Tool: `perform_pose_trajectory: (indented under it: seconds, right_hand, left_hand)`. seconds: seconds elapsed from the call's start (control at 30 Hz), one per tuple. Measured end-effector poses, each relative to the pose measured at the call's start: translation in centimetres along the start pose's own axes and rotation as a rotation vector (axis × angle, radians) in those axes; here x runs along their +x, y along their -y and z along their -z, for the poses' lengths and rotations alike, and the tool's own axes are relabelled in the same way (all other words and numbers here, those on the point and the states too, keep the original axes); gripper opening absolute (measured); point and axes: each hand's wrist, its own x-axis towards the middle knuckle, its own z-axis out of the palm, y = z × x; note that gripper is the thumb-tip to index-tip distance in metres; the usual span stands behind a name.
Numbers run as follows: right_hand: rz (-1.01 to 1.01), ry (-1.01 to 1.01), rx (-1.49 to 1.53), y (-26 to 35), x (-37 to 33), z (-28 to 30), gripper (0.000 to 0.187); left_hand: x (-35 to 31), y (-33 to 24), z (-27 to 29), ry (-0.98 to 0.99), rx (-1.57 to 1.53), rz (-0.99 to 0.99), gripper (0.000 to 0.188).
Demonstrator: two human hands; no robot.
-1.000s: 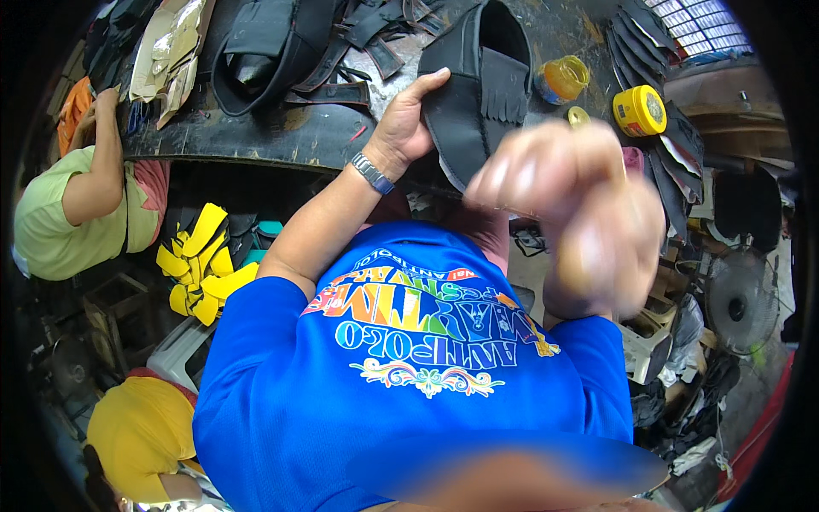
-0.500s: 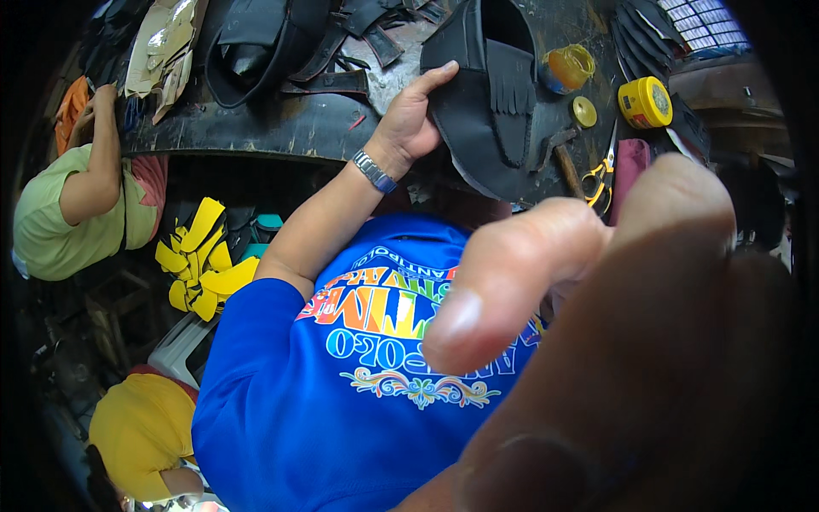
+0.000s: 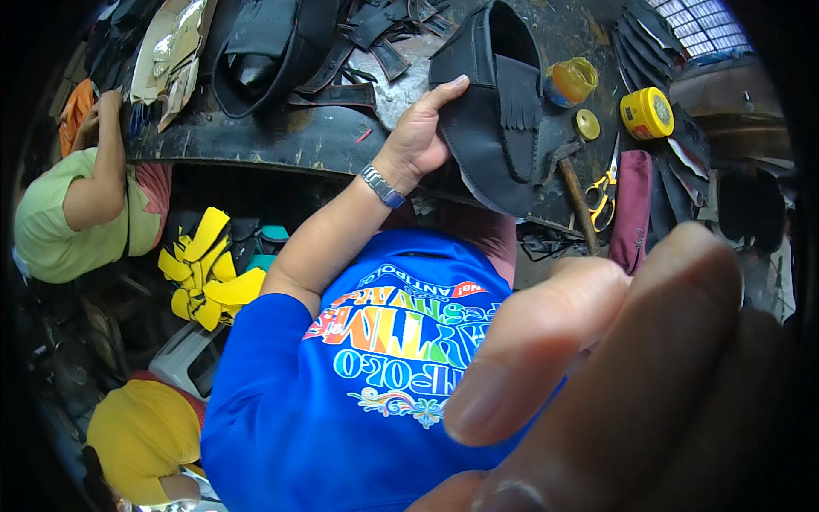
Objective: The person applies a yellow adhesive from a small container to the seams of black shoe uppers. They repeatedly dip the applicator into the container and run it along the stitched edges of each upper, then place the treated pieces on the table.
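Observation:
My left hand [image 3: 415, 141], with a metal watch on its wrist, grips a black loafer upper [image 3: 492, 162] at its left edge. Its thumb lies on top of the leather, and the other fingers are hidden beneath. The upper has a fringed flap and a stitched seam, with its opening at the far end. Large and close, my right hand [image 3: 631, 375] fills the lower right. Its fingers are bent and apart, with nothing visible between them; part of it is dark and cut off.
A hammer [image 3: 576, 192], yellow-handled scissors [image 3: 603, 200], a maroon pouch [image 3: 631, 209], an open glue jar [image 3: 570, 83] and a yellow tub [image 3: 646, 113] are at right. Another black upper [image 3: 264, 64] and leather scraps lie on the dark table [image 3: 256, 136]. One person [image 3: 72, 205] sits at left, another [image 3: 141, 439] at lower left.
The view has shifted slightly, so the table and its things appear lower. My right hand has moved a little down and right in view. My left hand keeps its grip on the loafer upper.

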Motion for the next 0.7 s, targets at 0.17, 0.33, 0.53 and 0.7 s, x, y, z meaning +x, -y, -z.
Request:
perform_pose_trajectory:
  seconds: [0.17,0.33,0.53,0.7]
  right_hand:
    - [-0.042,-0.079,-0.061,0.3,0.0,-0.5,0.028]
    - [-0.189,-0.331,-0.349,-0.5,-1.9,1.0,0.03]
    - [-0.567,-0.558,-1.036,-8.6,-9.1,12.1,0.035]
    - [-0.672,-0.313,-1.227,-15.2,-15.8,18.8,0.04]
  left_hand:
    - [0.2,0.3,0.3,0.028,-0.006,0.001,0.036]
    - [-0.3,-0.7,0.9,0.012,-0.118,0.153,0.041]
    - [-1.3,-2.2,1.6,0.011,-0.025,0.078,0.042]
    - [-1.2,-1.3,1.6,0.104,-0.067,0.106,0.048]
